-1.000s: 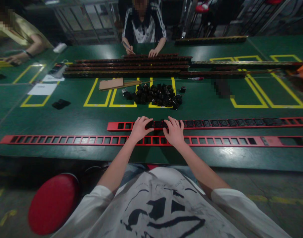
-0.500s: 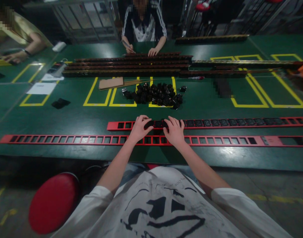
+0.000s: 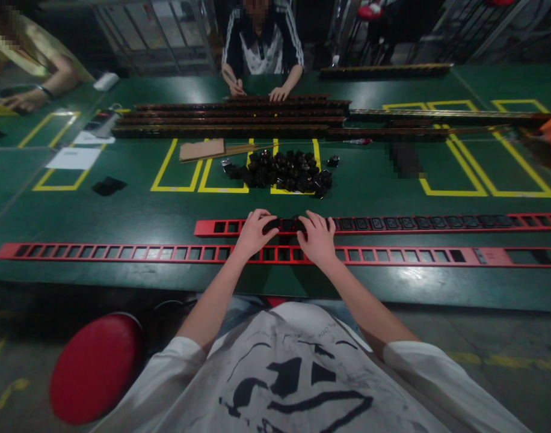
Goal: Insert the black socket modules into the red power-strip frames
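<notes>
Both of my hands are over the farther red metal strip (image 3: 206, 228), a long frame with square openings. My left hand (image 3: 256, 233) curls its thumb and fingers round a black socket module (image 3: 270, 225) at the strip. A short way right, my right hand (image 3: 318, 236) pinches another black socket module (image 3: 298, 223), partly hidden by the fingers. Between them a black socket (image 3: 287, 225) shows in the strip. To the right of my hands, a row of black sockets (image 3: 377, 224) fills its openings. Nearer me lies a second red strip (image 3: 122, 252) with open slots, passing under my wrists.
Beyond the strips lies a pile of loose black modules (image 3: 293, 171), with a cardboard piece (image 3: 202, 149) to its left. Long dark strips (image 3: 230, 120) are stacked farther back, before a co-worker holding a pen. A red stool (image 3: 97, 368) stands at lower left.
My hands keep the same place and grip on the farther strip. The view has shifted very slightly, and the co-worker's hands at far left have moved a little.
</notes>
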{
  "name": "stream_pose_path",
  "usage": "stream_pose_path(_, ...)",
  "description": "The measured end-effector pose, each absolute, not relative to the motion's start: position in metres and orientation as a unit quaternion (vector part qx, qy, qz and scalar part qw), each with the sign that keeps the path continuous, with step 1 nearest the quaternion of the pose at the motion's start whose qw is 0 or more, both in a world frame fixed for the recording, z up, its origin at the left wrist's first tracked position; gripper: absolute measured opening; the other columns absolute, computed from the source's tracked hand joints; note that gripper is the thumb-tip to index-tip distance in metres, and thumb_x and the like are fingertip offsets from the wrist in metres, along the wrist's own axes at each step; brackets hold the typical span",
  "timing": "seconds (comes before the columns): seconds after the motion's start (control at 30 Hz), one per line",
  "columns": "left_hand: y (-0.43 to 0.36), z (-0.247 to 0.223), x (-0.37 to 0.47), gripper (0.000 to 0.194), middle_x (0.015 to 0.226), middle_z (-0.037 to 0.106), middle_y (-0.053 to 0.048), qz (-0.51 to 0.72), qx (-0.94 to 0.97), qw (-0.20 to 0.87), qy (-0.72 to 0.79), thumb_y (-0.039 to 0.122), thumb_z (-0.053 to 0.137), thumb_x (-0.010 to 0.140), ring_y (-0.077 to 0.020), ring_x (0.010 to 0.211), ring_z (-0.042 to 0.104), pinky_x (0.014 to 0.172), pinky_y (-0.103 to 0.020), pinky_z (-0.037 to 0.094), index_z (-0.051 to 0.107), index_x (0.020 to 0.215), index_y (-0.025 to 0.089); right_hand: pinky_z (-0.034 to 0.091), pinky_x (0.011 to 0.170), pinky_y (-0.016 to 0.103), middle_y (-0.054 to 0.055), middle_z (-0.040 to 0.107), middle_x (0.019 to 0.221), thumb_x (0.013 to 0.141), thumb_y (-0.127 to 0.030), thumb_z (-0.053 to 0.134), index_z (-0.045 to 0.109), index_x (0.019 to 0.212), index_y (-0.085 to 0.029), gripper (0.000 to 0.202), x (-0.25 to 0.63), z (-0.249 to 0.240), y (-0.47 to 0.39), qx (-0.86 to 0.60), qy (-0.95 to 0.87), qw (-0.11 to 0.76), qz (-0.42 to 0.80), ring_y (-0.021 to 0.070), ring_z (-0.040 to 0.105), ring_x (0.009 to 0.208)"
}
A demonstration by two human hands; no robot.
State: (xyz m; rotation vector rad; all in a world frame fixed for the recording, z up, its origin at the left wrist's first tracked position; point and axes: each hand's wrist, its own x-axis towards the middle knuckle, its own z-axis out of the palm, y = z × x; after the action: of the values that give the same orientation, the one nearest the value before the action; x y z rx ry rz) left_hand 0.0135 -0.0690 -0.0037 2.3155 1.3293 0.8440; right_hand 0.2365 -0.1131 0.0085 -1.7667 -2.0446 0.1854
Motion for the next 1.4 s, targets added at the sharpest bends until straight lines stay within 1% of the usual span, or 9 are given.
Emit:
stream_pose_path(0.27,-0.0678,-0.0041,0.0133,0.033,0.119,0.059,-0.009,0.291,0.817,0.169,0.467,0.028,0.071,0.090,-0.0247,0.110,0.054,0.100,-0.044,0.052,0.069,0.122,0.020,0.020,0.118,0.062,0.015,0.055,0.149,0.094,-0.029,0.049,0.060,0.133,-0.020,0.041,0.2387,0.0018,-0.1115,-0.631,-0.742,0.219,0.062,0.0320,0.046,0.137)
stream_pose_path(0.83,-0.0657,-0.0046,0.0136,0.032,0.115,0.063,-0.007,0.280,0.812,0.180,0.480,0.031,0.071,0.090,-0.0245,0.107,0.057,0.097,-0.043,0.053,0.071,0.121,0.023,0.019,0.118,0.062,0.015,0.054,0.149,0.094,-0.030,0.049,0.060,0.133,-0.020,0.042,0.2388,0.0011,-0.1106,-0.633,-0.741,0.214,0.065,0.0320,0.045,0.138)
stream_pose_path(1.03,-0.0641,-0.0043,0.0140,0.031,0.119,0.060,-0.008,0.271,0.811,0.189,0.483,0.032,0.073,0.089,-0.0255,0.110,0.058,0.099,-0.045,0.053,0.072,0.119,0.023,0.019,0.119,0.062,0.014,0.054,0.149,0.093,-0.029,0.049,0.060,0.133,-0.021,0.042,0.2385,0.0022,-0.1108,-0.637,-0.740,0.207,0.063,0.0314,0.045,0.138)
stream_pose_path(1.23,-0.0633,-0.0014,0.0158,0.031,0.115,0.063,-0.007,0.250,0.807,0.191,0.500,0.032,0.074,0.088,-0.0252,0.106,0.059,0.098,-0.044,0.053,0.073,0.117,0.023,0.019,0.119,0.060,0.013,0.055,0.149,0.094,-0.029,0.049,0.060,0.133,-0.021,0.041,0.2377,0.0040,-0.1115,-0.641,-0.737,0.207,0.061,0.0302,0.045,0.138)
stream_pose_path(1.4,-0.0638,-0.0025,0.0158,0.033,0.113,0.063,-0.007,0.241,0.809,0.180,0.504,0.033,0.073,0.088,-0.0251,0.104,0.058,0.096,-0.043,0.053,0.072,0.120,0.022,0.020,0.119,0.061,0.014,0.055,0.148,0.094,-0.029,0.048,0.060,0.133,-0.021,0.041,0.2379,0.0061,-0.1114,-0.640,-0.737,0.206,0.066,0.0313,0.045,0.138)
